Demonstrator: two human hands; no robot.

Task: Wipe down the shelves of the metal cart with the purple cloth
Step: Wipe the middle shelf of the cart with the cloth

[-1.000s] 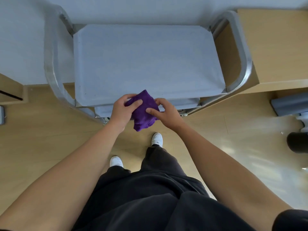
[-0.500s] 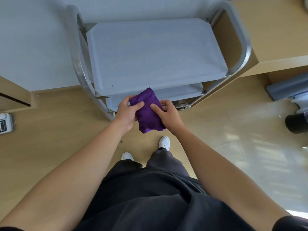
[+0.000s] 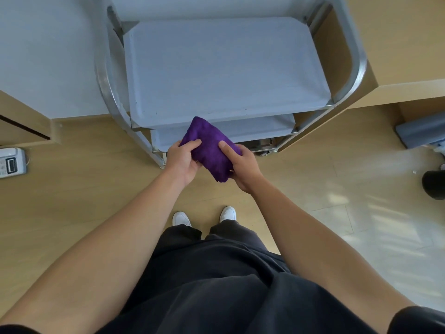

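I see both hands out in front of the cart, and the purple cloth [image 3: 209, 148] is between them. It is bunched up into a thick, soft lump. The left hand [image 3: 181, 162] holds its left side, with the thumb on top and the other fingers [image 3: 192, 143] curled under it. The right hand [image 3: 240, 165] holds the right side the same way, thumb pressed on the top. So both sets of fingers are closed round the cloth.

The cloth is up in the air. From my view it sits over the front edge of the lower shelf [image 3: 260, 128], just below the front edge of the top shelf [image 3: 224, 68]. I cannot tell if it touches either one.

The metal cart [image 3: 356, 68] has shiny bent bars on both sides. Its top shelf is flat and grey. A wooden counter [image 3: 409, 44] stands right beside the cart on the right.

Down on the floor [image 3: 84, 189] I see two white shoes [image 3: 181, 218] and dark trousers [image 3: 216, 273]. Far left on the floor is a small white box [image 3: 10, 162] with a little screen. The marks on it are too small for me to read. Far right is a black round thing [image 3: 434, 182].
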